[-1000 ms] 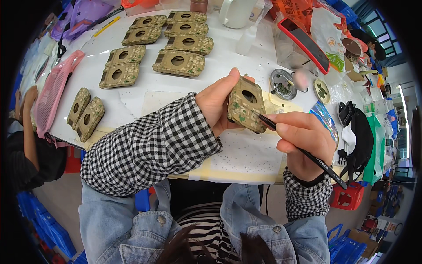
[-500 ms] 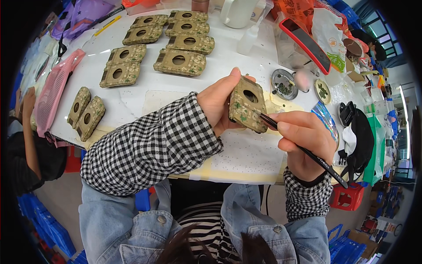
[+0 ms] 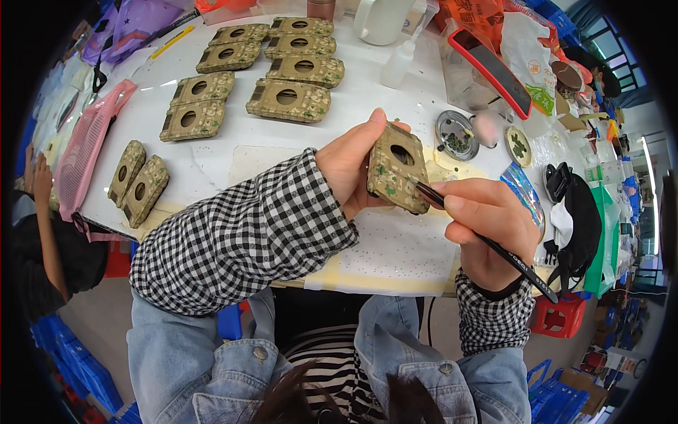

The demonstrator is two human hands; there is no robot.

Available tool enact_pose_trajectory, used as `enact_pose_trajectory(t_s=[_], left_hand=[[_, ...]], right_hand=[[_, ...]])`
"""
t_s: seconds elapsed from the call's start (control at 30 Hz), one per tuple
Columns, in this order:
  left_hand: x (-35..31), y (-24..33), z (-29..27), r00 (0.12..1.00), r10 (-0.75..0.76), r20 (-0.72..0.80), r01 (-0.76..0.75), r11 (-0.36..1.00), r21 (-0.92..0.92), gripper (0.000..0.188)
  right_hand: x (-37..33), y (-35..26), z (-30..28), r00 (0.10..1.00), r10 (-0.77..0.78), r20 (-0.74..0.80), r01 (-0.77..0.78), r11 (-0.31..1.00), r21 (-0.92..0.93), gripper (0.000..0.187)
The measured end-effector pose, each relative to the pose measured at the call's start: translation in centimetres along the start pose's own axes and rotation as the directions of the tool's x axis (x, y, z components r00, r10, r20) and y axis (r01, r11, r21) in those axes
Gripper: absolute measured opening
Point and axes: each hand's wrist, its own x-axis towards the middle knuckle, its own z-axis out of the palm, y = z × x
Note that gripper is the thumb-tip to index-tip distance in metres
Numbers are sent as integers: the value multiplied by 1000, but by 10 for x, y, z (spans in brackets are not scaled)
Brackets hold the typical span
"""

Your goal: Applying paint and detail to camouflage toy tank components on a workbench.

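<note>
In my left hand [image 3: 351, 161] is a camouflage-painted model tank hull [image 3: 390, 175], tilted, with a large round hole in its top. My thumb lies along its far left side, and the other fingers are mostly hidden behind it. Pinched in my right hand [image 3: 498, 219] is a pair of slim black tweezers [image 3: 510, 258]. Their tip meets the hull's near right part; anything tiny between the points is too small to make out. Just beyond my hands, a round clear dish [image 3: 439, 136] contains small dark green parts. More such bits lie on a pale round lid [image 3: 526, 157].
Several similar hulls [image 3: 289, 99] stand in rows at the far left, and two hulls [image 3: 145, 198] lie by the left edge. A red-cased phone [image 3: 491, 74] leans on a clear box. A white squeeze bottle [image 3: 400, 63] and a jug [image 3: 381, 20] are behind. Another person's arm [image 3: 46, 212] shows at far left.
My hands, the hull and the tweezers hold almost the same place, with the tweezer tip shifted very slightly. At far left, the other person's hand has moved a little.
</note>
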Motion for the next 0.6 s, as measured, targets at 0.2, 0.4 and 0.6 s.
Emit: enact_pose_trajectory(t_s=[0.2,0.4,0.6], left_hand=[[1,0,-1,1000,-5,2,5,1000,-11,48],[0,0,2,1000,6,-16,-6,1000,9,48],[0,0,1,1000,8,-14,-8,1000,7,48]], right_hand=[[0,1,0,1000,-12,2,12,1000,-1,31],[1,1,0,1000,-24,6,24,1000,-15,31],[1,1,0,1000,-29,3,29,999,-23,31]])
